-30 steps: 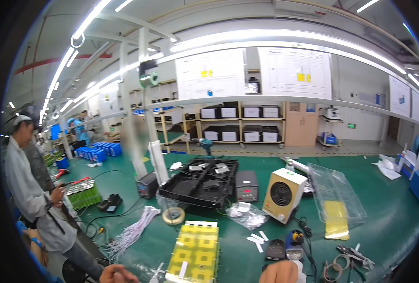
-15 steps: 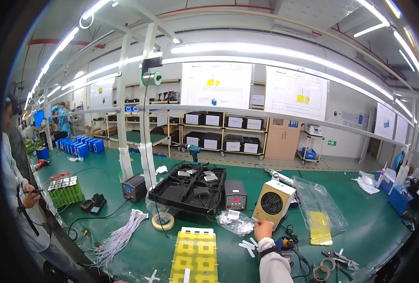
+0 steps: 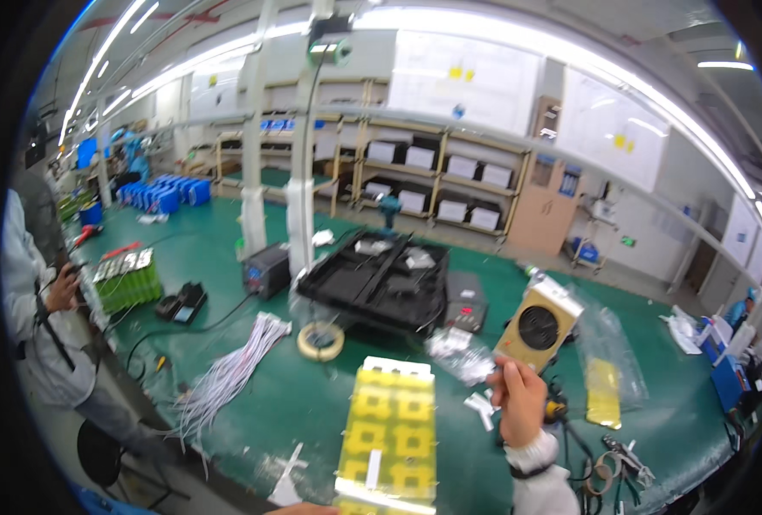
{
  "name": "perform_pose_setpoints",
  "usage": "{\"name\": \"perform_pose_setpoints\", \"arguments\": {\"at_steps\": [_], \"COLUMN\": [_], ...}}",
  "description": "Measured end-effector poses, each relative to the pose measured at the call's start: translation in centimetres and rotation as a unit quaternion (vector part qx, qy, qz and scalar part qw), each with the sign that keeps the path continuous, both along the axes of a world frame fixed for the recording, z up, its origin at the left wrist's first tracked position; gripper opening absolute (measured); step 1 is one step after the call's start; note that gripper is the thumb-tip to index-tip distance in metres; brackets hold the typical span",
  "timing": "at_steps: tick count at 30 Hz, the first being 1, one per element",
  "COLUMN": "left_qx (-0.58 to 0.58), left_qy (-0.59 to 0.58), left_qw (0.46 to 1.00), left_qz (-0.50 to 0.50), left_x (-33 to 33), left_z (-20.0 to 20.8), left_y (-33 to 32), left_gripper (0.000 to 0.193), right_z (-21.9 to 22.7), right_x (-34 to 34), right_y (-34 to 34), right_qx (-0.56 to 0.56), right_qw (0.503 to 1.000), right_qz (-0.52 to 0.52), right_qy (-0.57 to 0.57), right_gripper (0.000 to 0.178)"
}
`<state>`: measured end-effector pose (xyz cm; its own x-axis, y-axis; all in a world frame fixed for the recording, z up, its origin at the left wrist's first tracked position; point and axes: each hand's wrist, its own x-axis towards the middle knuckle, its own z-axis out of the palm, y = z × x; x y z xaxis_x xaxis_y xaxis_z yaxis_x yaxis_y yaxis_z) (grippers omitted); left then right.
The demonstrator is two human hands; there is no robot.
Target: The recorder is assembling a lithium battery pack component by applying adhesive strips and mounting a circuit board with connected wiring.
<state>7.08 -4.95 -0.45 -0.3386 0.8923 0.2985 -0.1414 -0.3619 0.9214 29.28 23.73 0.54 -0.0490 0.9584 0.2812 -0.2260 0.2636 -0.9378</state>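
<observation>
My right hand [image 3: 521,399] is in front of the lower left of a beige box fan [image 3: 542,326]. Its fingers are curled together, and whatever they may hold is blurred. White strips [image 3: 481,410] lie on the bench beside it. Left of that hand lies a flat yellow panel [image 3: 389,433] with a pattern of squares, a white top edge and a white strip upon it. At the bottom edge a sliver of my left hand [image 3: 305,509] shows by the panel's lower left corner; its fingers are mostly out of view.
Beyond the panel are a tape roll [image 3: 321,341], a black tray [image 3: 372,279] and a clear plastic bag [image 3: 460,354]. White wires [image 3: 235,373] lie to the left. Pliers [image 3: 625,459] and a yellow sheet [image 3: 603,393] are at right. A person [image 3: 50,309] stands at far left.
My view has tilted and shifted, so the bench sits differently in it. My right hand has come off the fan's lower corner toward me. Part of my left hand has entered at the bottom.
</observation>
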Motion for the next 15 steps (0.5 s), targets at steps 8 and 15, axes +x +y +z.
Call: {"name": "perform_pose_setpoints", "arguments": {"at_steps": [8, 15], "left_qx": [0.114, 0.166], "left_qy": [0.268, 0.324], "left_qw": [0.957, 0.931], "left_qz": [0.01, -0.03], "left_x": [4.0, 2.9], "left_z": [0.2, 1.6], "left_y": [0.9, 1.3], "left_gripper": [0.047, 0.045], "right_z": [5.5, 5.8], "right_x": [-0.5, -0.4], "right_y": [-16.7, -16.1], "right_qx": [0.33, 0.199], "right_qw": [0.864, 0.894], "right_qz": [0.264, 0.314], "right_qy": [-0.274, -0.248], "right_gripper": [0.017, 0.014]}}
